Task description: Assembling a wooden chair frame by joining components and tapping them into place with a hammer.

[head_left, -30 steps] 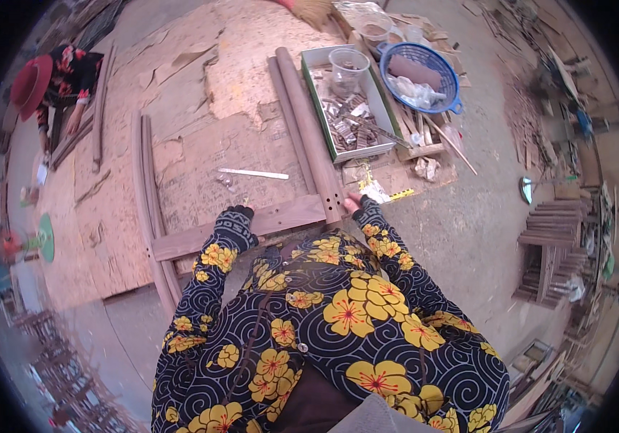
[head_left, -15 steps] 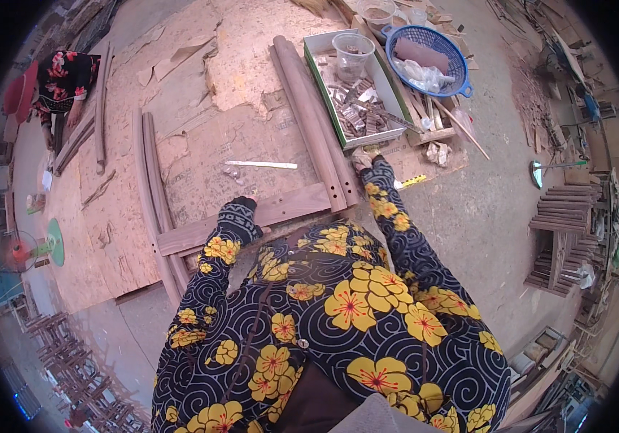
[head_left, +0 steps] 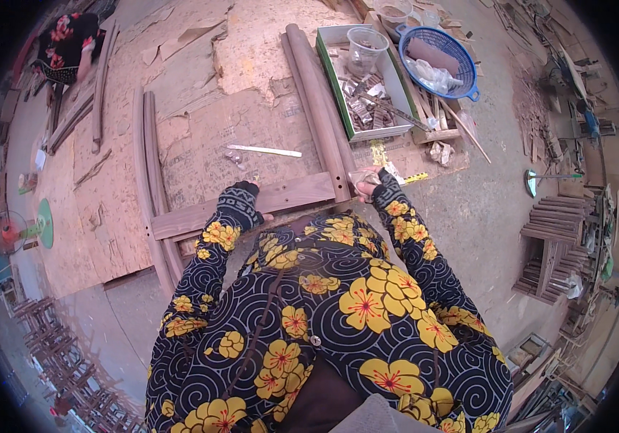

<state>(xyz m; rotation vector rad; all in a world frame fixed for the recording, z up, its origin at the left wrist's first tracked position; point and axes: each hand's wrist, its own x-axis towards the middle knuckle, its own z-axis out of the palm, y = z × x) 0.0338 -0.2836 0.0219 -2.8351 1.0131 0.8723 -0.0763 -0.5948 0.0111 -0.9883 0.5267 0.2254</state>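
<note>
A flat brown wooden rail (head_left: 291, 195) joins two long posts, the left wooden post (head_left: 145, 159) and the right wooden post (head_left: 318, 108). Dark holes show near the right post's lower end. My left hand (head_left: 241, 203), in a dark patterned fingerless glove, is closed over the rail left of its middle. Beside the right post's near end is my right hand (head_left: 373, 186), gloved the same way. Its fingers are bent together around something small and pale that I cannot make out. A pale flat stick (head_left: 269, 151) lies beyond the rail.
A green-and-white box (head_left: 384, 131) of small wood pieces and a plastic cup stands beyond my right hand. Next to it is a blue basket (head_left: 474, 72). Far left, a person (head_left: 67, 50) works beside loose wooden bars. A yellow tape-like strip (head_left: 416, 177) lies at the right.
My right hand has come back toward me from the box's near corner to the right post's end. My left hand stays on the rail. The view has shifted slightly.
</note>
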